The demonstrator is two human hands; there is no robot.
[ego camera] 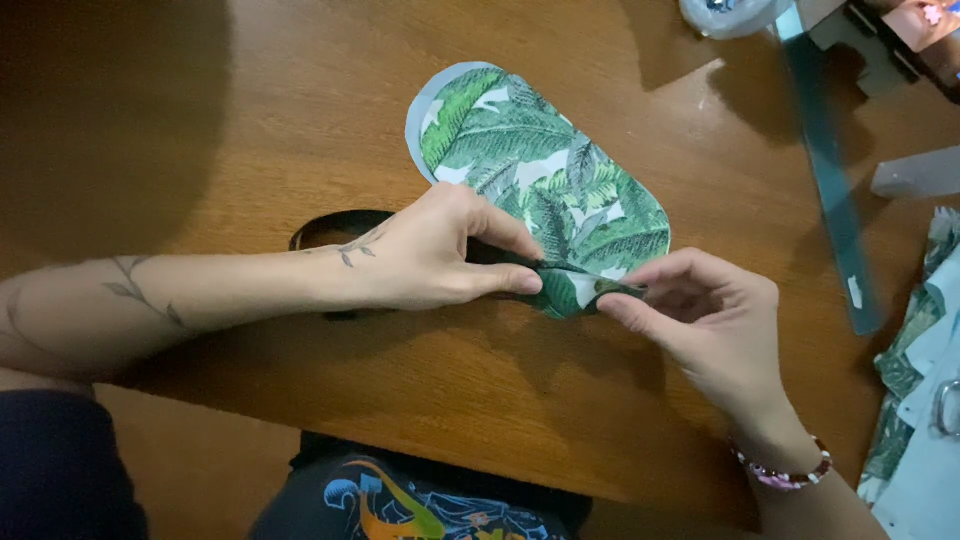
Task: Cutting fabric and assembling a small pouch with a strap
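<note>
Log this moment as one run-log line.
left hand: pinching leaf-print fabric piece | right hand: pinching same folded edge | surface: wooden table | nearby: clear ruler

A leafy vine tattoo is seen along the left forearm to the left hand (425, 255); a pink-and-white beaded bracelet (785, 473) is worn beside the right hand (705, 320).

Fabric piece (545, 170) — green-white leaf print, seemingly pale-blue-edged.
</note>
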